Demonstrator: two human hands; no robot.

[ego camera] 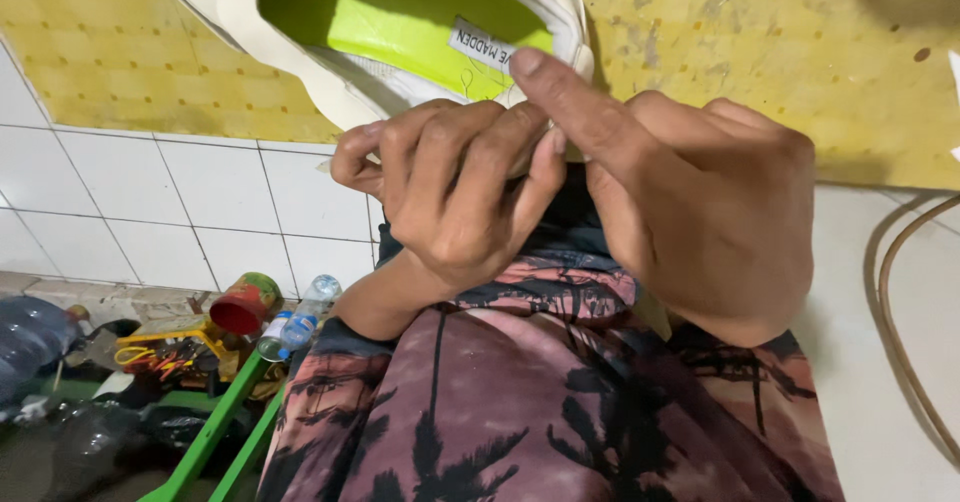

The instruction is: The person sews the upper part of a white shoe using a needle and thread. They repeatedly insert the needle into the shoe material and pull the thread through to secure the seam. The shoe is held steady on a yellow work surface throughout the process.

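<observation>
Yellow, scuffed board with a faint dotted grid fills the top of the view, and the cream-white shoe lies against it, heel end toward the person. Below the shoe and to its left, white wall tiles with grey joints run down to a cluttered floor. Lower left of the shoe, well apart from it, lie a red-mouthed tin can on its side, a small clear plastic bottle with a pale cap, a larger dark bottle at the frame's edge, and green bars slanting down. To the shoe's lower right a brown cord curves over a pale surface. Directly beneath the shoe is the person's lap in pink cloth printed with dark palm trees.

Inside the shoe, the insole is bright lime green, and a small white rectangular label with dark print sits on it near the heel.

The left hand is curled nearly closed, fingers bent over the shoe's heel rim and pinching it. The right hand is also mostly closed, knuckles up, with one finger stretched out so its tip presses on the heel collar just beside the label. The two hands touch each other at the heel.
</observation>
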